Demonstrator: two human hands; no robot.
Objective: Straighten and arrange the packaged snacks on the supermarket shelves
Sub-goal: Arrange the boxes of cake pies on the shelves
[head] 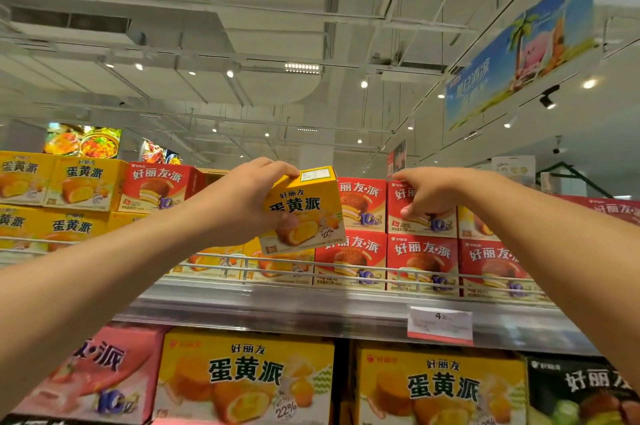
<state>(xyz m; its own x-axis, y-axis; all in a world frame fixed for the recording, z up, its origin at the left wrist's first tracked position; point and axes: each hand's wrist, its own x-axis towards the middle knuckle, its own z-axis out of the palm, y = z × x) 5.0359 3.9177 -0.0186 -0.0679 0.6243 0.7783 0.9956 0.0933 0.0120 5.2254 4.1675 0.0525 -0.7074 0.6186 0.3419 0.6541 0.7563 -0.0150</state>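
Note:
My left hand (249,196) grips a small yellow egg-yolk pie box (306,208), tilted and lifted in front of the top shelf, with fingers over its top and thumb on its front. My right hand (429,194) holds the top of a red pie box (424,220) in the upper row of the stack, fingers curled over its top edge and thumb on its front. More red boxes (349,258) stand stacked beside and below it. Yellow boxes (81,184) are stacked at the left.
A wire rail (346,270) runs along the top shelf's front edge. A price tag (440,324) hangs on the shelf lip. Larger yellow (246,376), pink (93,372) and black (585,390) boxes fill the shelf below. A blue banner (519,44) hangs from the ceiling.

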